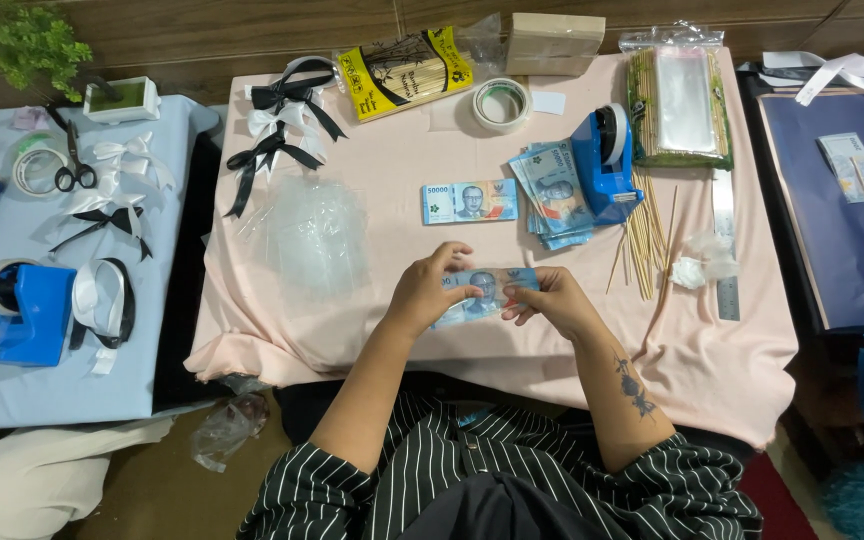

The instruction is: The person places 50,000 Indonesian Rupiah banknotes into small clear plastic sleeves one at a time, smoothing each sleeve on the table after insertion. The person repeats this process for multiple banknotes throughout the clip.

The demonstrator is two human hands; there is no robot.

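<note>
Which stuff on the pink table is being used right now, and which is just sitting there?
In use:
left hand
right hand
blue banknote, held by both hands

Just lying there:
flat banknote
banknote stack
blue tape dispenser
wooden skewers
tape roll
black and white ribbon bows

banknote (484, 290): matt paper | tablecloth (392, 160): soft pink cloth | tape dispenser (607, 165): glossy blue plastic | skewers (640, 245): bare wood

Bright, even overhead light; soft shadows, edges perhaps slightly bowed.
</note>
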